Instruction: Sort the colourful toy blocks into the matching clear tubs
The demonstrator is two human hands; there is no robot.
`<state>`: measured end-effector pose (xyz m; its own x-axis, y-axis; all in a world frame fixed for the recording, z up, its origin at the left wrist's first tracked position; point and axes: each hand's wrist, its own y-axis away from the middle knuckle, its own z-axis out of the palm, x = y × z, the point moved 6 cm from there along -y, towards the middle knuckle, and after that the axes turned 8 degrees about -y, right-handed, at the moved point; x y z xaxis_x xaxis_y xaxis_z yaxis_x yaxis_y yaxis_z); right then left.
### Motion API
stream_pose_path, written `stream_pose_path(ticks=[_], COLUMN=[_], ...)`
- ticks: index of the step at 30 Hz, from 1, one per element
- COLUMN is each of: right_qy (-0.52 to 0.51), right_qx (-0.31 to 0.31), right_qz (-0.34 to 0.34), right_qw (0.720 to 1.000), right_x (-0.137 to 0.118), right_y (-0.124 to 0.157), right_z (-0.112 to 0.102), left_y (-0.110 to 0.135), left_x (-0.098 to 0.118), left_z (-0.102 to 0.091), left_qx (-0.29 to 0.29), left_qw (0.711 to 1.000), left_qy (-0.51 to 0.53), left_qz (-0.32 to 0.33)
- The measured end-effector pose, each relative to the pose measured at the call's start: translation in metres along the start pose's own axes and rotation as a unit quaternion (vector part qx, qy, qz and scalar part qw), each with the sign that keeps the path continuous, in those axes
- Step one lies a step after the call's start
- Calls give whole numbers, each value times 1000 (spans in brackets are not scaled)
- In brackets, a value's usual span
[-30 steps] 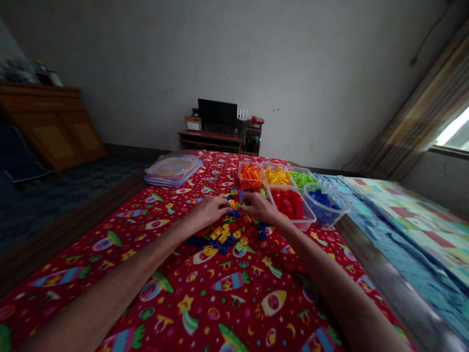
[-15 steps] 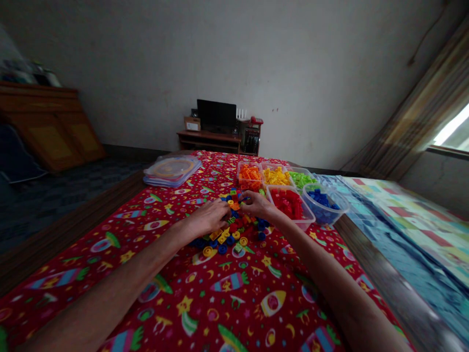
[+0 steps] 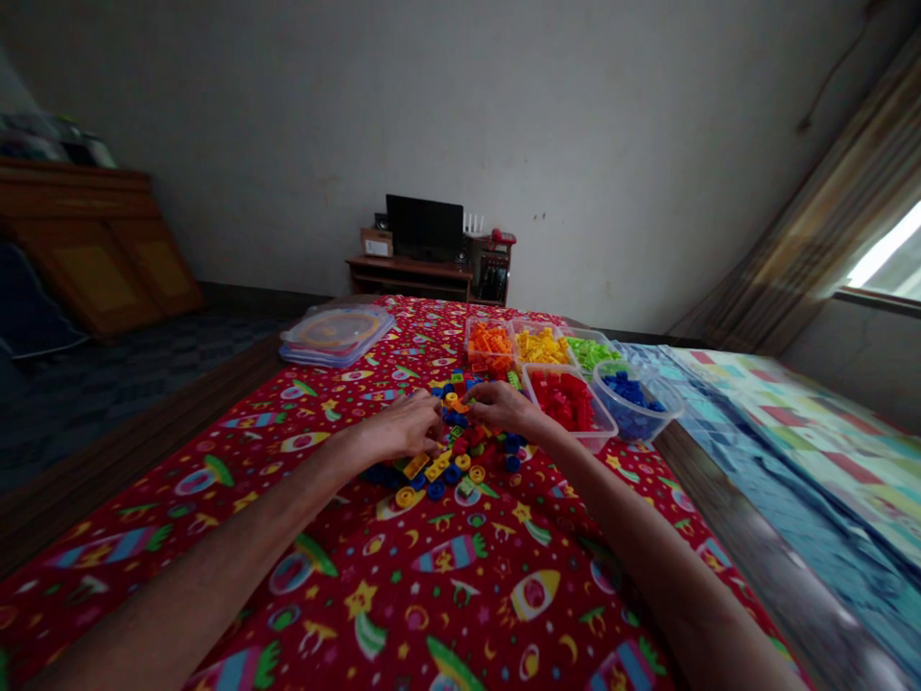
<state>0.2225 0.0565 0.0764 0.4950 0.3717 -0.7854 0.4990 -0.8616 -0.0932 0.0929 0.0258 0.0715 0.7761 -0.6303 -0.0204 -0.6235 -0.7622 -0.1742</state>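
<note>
A heap of mixed plastic bricks (image 3: pixel 452 459), yellow, blue, red and green, lies on the red patterned tablecloth (image 3: pixel 403 585). My left hand (image 3: pixel 399 429) rests curled on the heap's left side. My right hand (image 3: pixel 504 406) is on its far right side, fingers bent and pinched. Between the two sets of fingertips sits a small orange brick (image 3: pixel 459 406); which hand grips it is unclear.
Behind the heap stand clear tubs of orange (image 3: pixel 490 344), yellow (image 3: pixel 542 345), green (image 3: pixel 594 351), red (image 3: pixel 568 398) and blue (image 3: pixel 634 393) bricks. Stacked lids (image 3: pixel 337 334) lie at the far left. A quilted bed (image 3: pixel 806 451) borders the right edge.
Both hands have drawn slightly nearer each other over the heap, and an orange brick now shows between the fingertips. The tubs and lids have stayed put.
</note>
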Motion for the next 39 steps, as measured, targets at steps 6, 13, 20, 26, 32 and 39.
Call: stream_pose_path(ticks=[6, 13, 20, 26, 32, 39], right_qy=[-18, -173, -31, 50, 163, 261], right_qx=[1, -54, -24, -8, 14, -10], right_qz=[9, 24, -78, -98, -89, -90], right_qw=[1000, 983, 996, 994, 983, 961], right_x=[2, 2, -21, -25, -14, -19], right_y=[-1, 2, 10, 12, 10, 18], right_z=[-2, 3, 1, -2, -4, 12], left_y=[-8, -5, -8, -8, -7, -5], left_x=[-8, -25, -22, -27, -37, -52], left_z=[-19, -21, -7, -5, -9, -9], left_qx=[39, 122, 105, 103, 96, 158], left_qw=[998, 952, 938, 940, 960, 969], left_qy=[-2, 221, 277, 273, 197, 99], left_qz=[-52, -172, -180, -179, -175, -164])
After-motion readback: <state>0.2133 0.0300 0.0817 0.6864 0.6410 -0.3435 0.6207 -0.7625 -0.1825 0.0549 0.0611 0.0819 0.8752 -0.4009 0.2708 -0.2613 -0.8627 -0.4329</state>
